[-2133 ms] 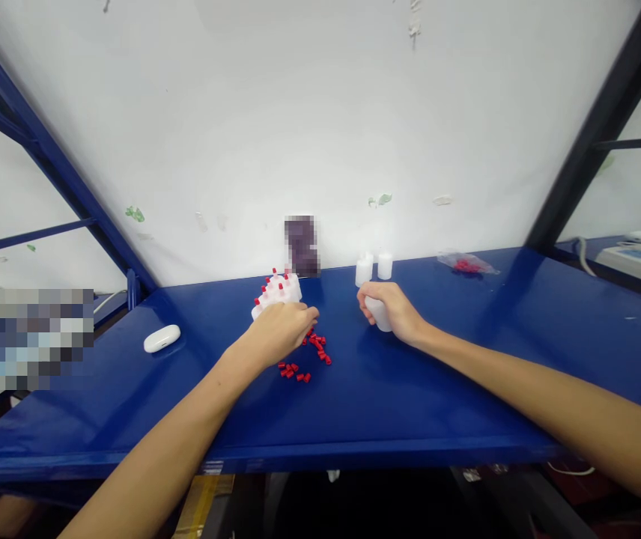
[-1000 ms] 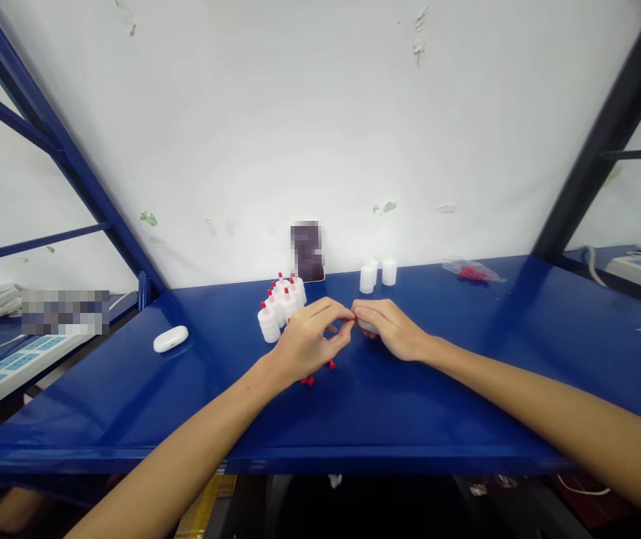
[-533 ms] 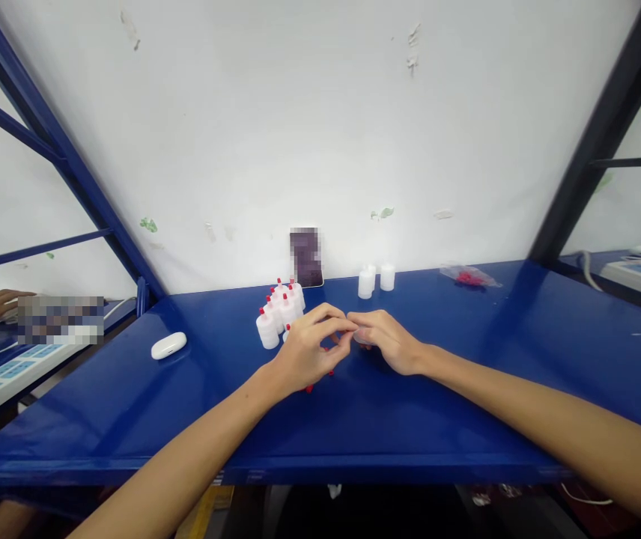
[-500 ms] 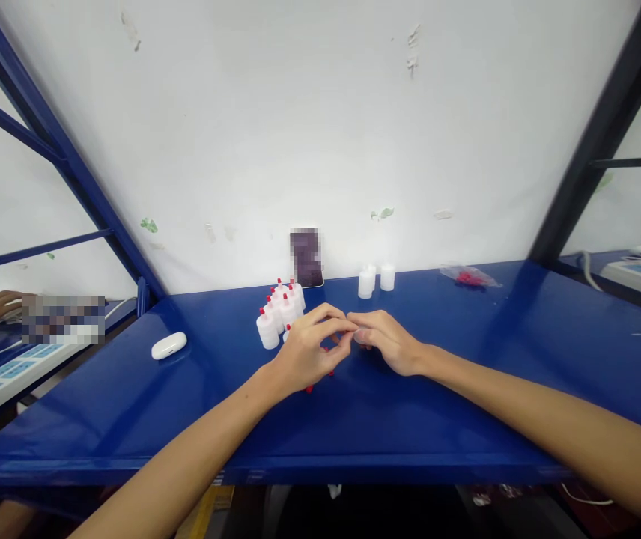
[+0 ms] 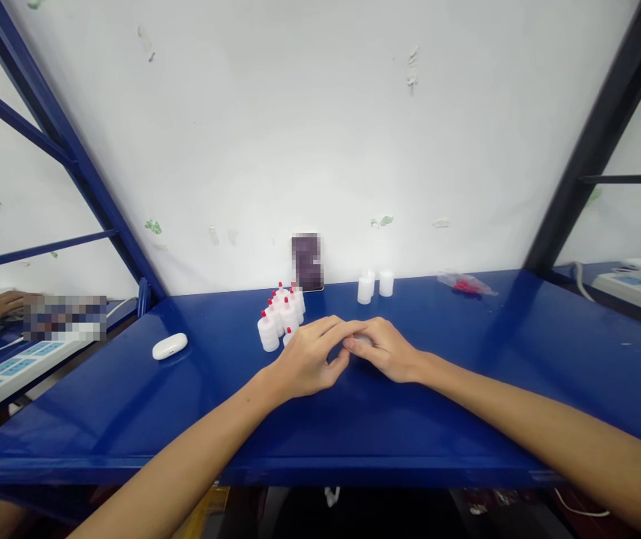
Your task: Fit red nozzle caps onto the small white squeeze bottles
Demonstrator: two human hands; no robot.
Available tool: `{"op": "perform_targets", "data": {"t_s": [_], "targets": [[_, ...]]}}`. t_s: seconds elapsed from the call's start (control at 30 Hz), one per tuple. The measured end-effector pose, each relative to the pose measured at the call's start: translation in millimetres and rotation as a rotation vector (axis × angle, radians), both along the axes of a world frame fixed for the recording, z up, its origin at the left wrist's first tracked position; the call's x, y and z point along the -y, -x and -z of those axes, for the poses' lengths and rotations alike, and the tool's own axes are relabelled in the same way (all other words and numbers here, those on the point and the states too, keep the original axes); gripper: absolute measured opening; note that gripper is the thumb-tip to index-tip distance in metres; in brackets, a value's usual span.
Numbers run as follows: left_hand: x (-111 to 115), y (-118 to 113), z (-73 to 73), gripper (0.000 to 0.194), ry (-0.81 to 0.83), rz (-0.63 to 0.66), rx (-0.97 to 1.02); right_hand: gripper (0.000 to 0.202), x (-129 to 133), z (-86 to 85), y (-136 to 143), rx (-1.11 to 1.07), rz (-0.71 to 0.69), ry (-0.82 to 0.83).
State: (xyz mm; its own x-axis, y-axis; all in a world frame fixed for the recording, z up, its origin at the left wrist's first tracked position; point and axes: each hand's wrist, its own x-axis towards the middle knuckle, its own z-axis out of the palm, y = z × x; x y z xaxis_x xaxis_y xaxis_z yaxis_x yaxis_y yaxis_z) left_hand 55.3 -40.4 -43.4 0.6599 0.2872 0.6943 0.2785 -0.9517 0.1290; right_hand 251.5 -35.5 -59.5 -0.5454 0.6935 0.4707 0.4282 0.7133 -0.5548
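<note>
My left hand [image 5: 316,358] and my right hand [image 5: 386,350] meet above the blue table [image 5: 388,427]. Between the right fingers shows a bit of a small pale translucent piece [image 5: 363,339], mostly covered, so its kind is unclear. Left fingertips are closed against the right ones; whatever they pinch is hidden. Just left of my left hand stand several small white bottles with red tips [image 5: 278,318], upright in a tight group. One more red-tipped bottle [image 5: 288,338] is partly behind that hand. Beyond my right hand, three plain white cylinders [image 5: 365,290] stand near the wall.
A phone [image 5: 308,262] leans on the wall. A clear bag with red pieces [image 5: 467,286] lies at the back right, a white earbud case [image 5: 170,346] at the left. Power strips lie beyond both side frames. Another person's hand [image 5: 3,311] is at the far left.
The hands have drawn closer together and now overlap at the fingertips. Red pieces seen below my left hand earlier no longer show. The view has tilted up slightly.
</note>
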Motion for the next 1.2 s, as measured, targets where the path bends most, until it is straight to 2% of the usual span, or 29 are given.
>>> {"op": "perform_targets", "data": {"t_s": [0.23, 0.33, 0.47, 0.6, 0.7, 0.8, 0.93, 1.07, 1.2], "targets": [[-3.5, -2.6, 9.7, 0.041, -0.013, 0.084, 0.068, 0.05, 2.3, -3.1, 1.8, 0.07, 0.008, -0.003], [-3.0, -4.8, 9.5, 0.038, 0.006, 0.097, 0.083, 0.046, 0.7, -1.6, 2.4, 0.013, -0.008, -0.004], [-4.4, 0.6, -3.7, 0.022, -0.016, 0.066, 0.121, 0.04, -1.4, 0.4, 1.4, -0.123, -0.052, 0.027], [-16.1, 33.0, -30.2, 0.012, -0.128, -0.099, 0.175, 0.038, -2.4, 0.5, -1.2, -0.163, -0.01, 0.102], [-28.4, 66.4, -48.2, 0.009, -0.187, -0.268, -0.066, 0.034, -3.5, -0.8, -1.7, -0.114, 0.094, 0.103], [-35.4, 87.2, -56.5, 0.01, -0.106, -0.382, -0.277, 0.037, -4.4, -1.9, -1.1, -0.079, 0.14, 0.047], [-33.4, 89.2, -55.9, 0.013, 0.06, -0.391, -0.433, 0.039, -5.5, -1.5, -1.3, -0.124, 0.147, 0.039], [-30.4, 84.3, -53.3, 0.014, 0.049, -0.43, -0.504, 0.033, -8.1, 0.5, -2.5, -0.213, 0.165, 0.159], [-31.1, 82.8, -51.2, 0.015, 0.034, -0.455, -0.534, 0.025, -10.8, 3.1, -3.7, -0.307, 0.123, 0.245]]}}
